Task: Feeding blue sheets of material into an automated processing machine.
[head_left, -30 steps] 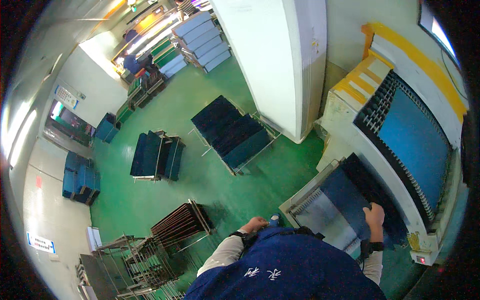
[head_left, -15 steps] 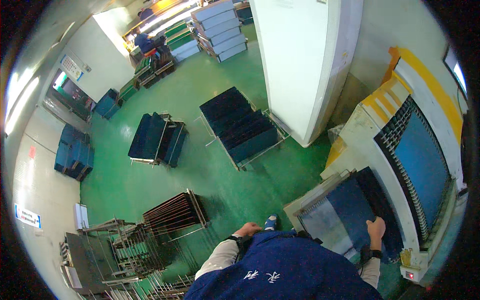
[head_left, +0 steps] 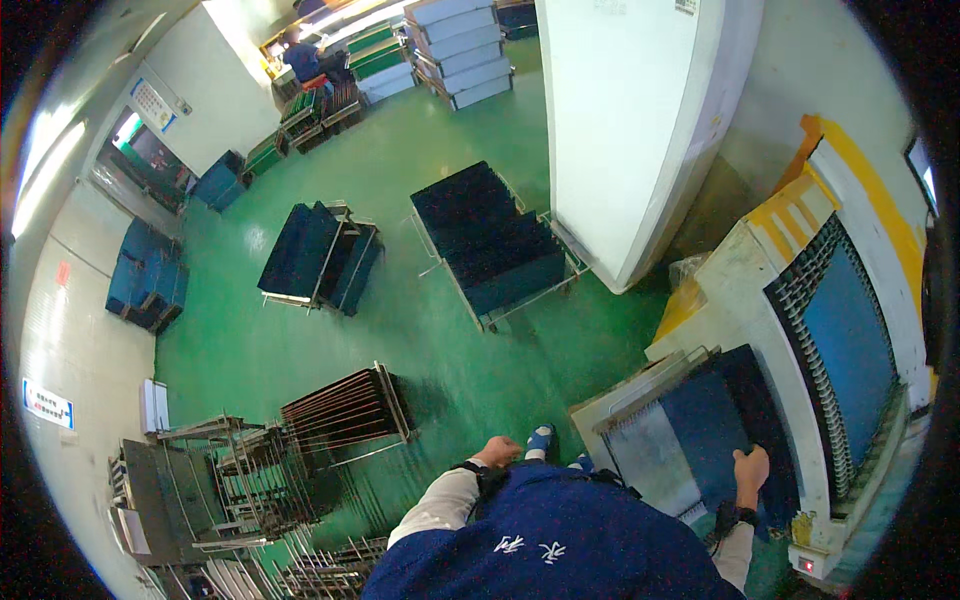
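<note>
Over the rack at the lower right, my right hand (head_left: 752,467) is closed at the upper edge of a dark blue panel (head_left: 699,417), fingers curled around it. Several flat panels stand in this rack, darker ones behind and a pale grey, translucent-looking sheet (head_left: 646,456) in front. My left hand (head_left: 497,452) hangs beside my waist above the green floor, loosely bent, with nothing visible in it. A dark band circles each wrist.
A machine (head_left: 845,360) with a chain-edged blue bed stands right. Ahead are two panel-filled wire carts (head_left: 490,240), (head_left: 320,258) and a white pillar (head_left: 630,130). Metal racks (head_left: 240,480) crowd the lower left. A person (head_left: 302,60) sits by stacked boxes (head_left: 462,55) at the back.
The view has shifted slightly, and my second shoe now shows beside the first. My right hand stays at the panel edge; my left hand remains beside my waist.
</note>
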### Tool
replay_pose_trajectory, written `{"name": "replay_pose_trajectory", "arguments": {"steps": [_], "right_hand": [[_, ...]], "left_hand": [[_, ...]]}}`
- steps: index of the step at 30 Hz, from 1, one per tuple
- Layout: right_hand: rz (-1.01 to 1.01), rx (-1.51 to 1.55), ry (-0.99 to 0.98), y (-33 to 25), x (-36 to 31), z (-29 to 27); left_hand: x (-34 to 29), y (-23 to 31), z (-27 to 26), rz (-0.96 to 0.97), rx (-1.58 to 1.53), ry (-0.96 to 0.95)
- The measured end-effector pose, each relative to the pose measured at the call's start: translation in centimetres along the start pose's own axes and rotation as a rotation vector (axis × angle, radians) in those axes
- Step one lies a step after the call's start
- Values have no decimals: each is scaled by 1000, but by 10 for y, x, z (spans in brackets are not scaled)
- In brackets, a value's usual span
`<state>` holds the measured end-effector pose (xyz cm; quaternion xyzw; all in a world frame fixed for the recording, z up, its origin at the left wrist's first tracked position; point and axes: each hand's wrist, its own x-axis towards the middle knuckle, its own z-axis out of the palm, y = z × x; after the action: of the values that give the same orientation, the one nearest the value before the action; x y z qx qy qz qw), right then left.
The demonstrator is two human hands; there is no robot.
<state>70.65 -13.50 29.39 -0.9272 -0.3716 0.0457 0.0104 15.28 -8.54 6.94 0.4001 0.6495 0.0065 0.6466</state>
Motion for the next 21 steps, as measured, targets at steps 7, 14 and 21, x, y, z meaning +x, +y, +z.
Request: {"name": "replay_pose_trajectory", "arguments": {"steps": [7,14,21], "right_hand": [[-37,42,-72,11,9,-1],[-34,-57,-28,12,6,11],[17,-33,-91,-20,5,-19]], "left_hand": [[-12,-17,-6,24,-204,61],[-58,-65,-37,12,-230,186],[-39,-153,-88,-53,-843,103]]}}
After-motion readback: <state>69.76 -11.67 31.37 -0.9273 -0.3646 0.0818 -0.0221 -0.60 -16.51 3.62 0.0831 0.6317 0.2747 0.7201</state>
